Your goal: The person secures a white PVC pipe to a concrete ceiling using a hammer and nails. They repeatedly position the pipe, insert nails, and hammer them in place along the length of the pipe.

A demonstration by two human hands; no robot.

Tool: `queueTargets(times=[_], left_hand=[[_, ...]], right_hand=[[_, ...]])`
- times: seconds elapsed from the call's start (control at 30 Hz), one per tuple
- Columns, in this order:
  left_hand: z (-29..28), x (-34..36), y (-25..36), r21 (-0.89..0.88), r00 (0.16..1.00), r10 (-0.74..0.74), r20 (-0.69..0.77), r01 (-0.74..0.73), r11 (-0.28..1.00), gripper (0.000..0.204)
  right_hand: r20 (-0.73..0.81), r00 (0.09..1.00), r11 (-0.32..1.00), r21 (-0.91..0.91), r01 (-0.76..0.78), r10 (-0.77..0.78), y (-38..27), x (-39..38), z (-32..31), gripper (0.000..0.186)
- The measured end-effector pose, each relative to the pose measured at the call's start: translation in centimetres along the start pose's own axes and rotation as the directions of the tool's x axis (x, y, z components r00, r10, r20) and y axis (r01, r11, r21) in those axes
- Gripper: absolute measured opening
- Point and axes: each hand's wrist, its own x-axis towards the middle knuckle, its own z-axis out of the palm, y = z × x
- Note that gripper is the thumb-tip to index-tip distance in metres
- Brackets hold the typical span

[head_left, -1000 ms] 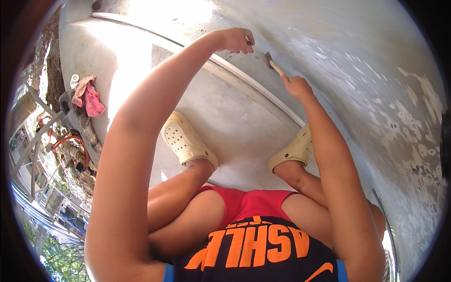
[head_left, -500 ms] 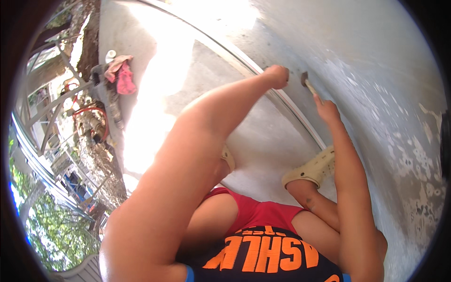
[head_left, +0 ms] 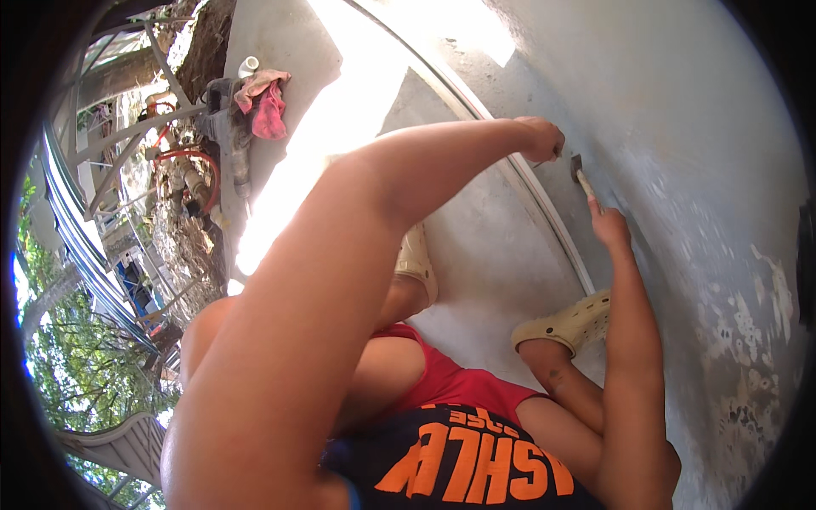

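My right hand [head_left: 610, 225] is wrapped round the pale handle of a hammer [head_left: 579, 167]. The hammer's dark head points away from me, close to the grey wall and a short gap right of my left hand [head_left: 542, 138]. That hand is closed above the long pale strip [head_left: 544, 204] on the floor. A thin dark sliver shows under its fingers, too small to name, and the fingers hide the rest of what they grip.
On the right rises the grey wall [head_left: 705, 187] with patchy white marks. Pink cloths [head_left: 269, 115] and a white cylinder [head_left: 248, 66] lie at the far left beside a tree trunk [head_left: 183, 246]. My beige clogs [head_left: 561, 325] rest on the concrete floor.
The view has shifted, and both hands appear slightly farther right and lower. My left hand has turned a little, showing a thin sliver under it. My right hand keeps its hold on the hammer.
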Motion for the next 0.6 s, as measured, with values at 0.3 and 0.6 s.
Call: queueTargets(times=[0.3, 0.6], left_hand=[[-24.1, -10.8, -10.4, 0.131, 0.992, 0.104, -0.066, -0.095, 0.987, 0.034], [-29.0, -14.3, -17.0, -0.132, 0.989, -0.137, -0.047, 0.13, 0.983, 0.035]], right_hand=[[-0.042, 0.984, 0.983, 0.047, 0.175, -0.173, -9.3, -6.3, -8.6, 0.078], [0.097, 0.98, 0.976, 0.154, 0.156, -0.172, -27.3, -12.1, -15.2, 0.058]])
